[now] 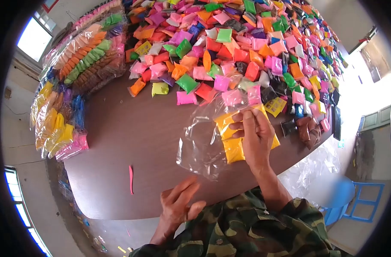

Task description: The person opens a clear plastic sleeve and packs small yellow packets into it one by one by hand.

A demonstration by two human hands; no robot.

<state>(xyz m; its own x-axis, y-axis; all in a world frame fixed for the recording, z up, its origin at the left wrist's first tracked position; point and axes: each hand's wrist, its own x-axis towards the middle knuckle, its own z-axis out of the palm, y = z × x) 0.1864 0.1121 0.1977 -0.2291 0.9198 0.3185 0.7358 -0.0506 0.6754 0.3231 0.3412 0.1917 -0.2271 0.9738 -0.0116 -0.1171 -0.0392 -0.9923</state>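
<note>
My right hand (256, 132) is closed, thumb against fingers, on a clear plastic bag (199, 147) over the brown table. Several yellow packets (234, 150) lie side by side under and around that hand. Whether all of them are inside the bag I cannot tell. The bag's loose part spreads out to the left, crumpled and see-through. Close to the table's front edge, my left hand (178, 203) holds nothing visible, its thumb apart from its bent fingers. A thin pink plastic stick (131, 180) lies on the table to its left.
A large heap of small coloured packets (229, 51) covers the table's far side. Clear bags of sorted packets (88, 55) are stacked at the left. Brown packets (309, 130) lie near the right edge. A blue chair (362, 201) and clear plastic sheeting (309, 167) are beyond the table.
</note>
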